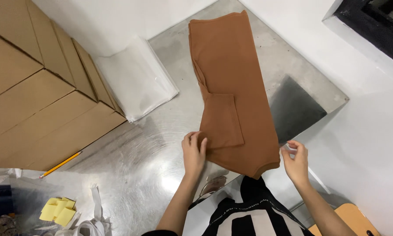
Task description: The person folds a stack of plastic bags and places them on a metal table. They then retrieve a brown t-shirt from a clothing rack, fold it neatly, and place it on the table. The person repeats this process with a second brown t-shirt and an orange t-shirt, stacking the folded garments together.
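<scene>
A rust-brown garment point(236, 83) lies folded lengthwise on a shiny metal table point(139, 161), with one sleeve folded over its near half. My left hand point(194, 150) rests flat on the garment's near left edge, fingers together. Beside the garment's near right corner, just off the table's edge, my right hand point(296, 159) pinches a small white scrap of paper or tag.
A stack of clear plastic bags point(137, 78) lies at the table's back left. Cardboard boxes point(34, 87) stand along the left. A yellow pencil point(61, 164) and yellow sticky notes point(58, 211) lie near left. White walls close in the back and right.
</scene>
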